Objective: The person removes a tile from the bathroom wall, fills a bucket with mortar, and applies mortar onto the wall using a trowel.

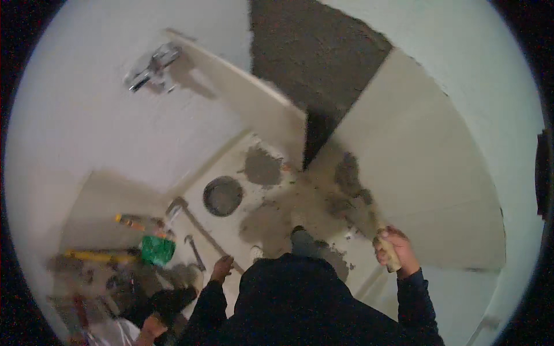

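My right hand [396, 249] is closed around the pale wooden handle of a trowel [348, 174], whose dark, blurred blade points away from me over the mortar-stained floor. My left hand [221, 269] hangs beside my body with its fingers loosely apart, and it seems to hold nothing. Just past its fingers runs a long-handled tool [202, 229] with an angled head; whether they touch is unclear. A hammer [195, 252] lies to the left of that hand. Farther off, a round bucket [223, 196] of grey material stands near a patch of wet mortar [262, 166].
A pale panel [259, 98] juts out near a chrome mixer tap [156, 66]. Grey mortar [311, 52] coats the far wall; large beige tiles [427, 150] cover the right. At lower left are a yellow level [98, 255], a green package [157, 249] and another person's hand [153, 328].
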Motion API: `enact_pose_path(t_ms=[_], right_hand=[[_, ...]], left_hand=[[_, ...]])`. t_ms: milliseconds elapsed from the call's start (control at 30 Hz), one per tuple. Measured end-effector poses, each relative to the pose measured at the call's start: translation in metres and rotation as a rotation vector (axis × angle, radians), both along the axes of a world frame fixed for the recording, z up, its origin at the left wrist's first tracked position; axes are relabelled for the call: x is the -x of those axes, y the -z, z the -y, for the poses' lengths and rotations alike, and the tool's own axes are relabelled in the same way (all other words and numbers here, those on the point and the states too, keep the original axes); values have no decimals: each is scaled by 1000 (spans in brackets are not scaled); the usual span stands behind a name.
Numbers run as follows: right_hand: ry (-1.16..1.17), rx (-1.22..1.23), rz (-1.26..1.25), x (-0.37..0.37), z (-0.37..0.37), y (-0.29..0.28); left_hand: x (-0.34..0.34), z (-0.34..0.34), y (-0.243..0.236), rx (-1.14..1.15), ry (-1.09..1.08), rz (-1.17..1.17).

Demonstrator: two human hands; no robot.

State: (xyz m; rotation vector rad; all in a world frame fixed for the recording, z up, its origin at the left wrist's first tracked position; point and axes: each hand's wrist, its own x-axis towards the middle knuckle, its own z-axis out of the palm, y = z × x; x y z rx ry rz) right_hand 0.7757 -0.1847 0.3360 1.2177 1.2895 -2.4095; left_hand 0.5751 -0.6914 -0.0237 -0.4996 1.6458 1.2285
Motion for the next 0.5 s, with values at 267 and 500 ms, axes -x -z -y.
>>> enact_pose_path(t_ms=[267,500], right_hand=[[-22,-295,-345,89,-146,98],[110,119,-302,172,-209,125]], left_hand=[[33,-54,-37,397,326,-486],[-56,-95,-96,552,84,-307]])
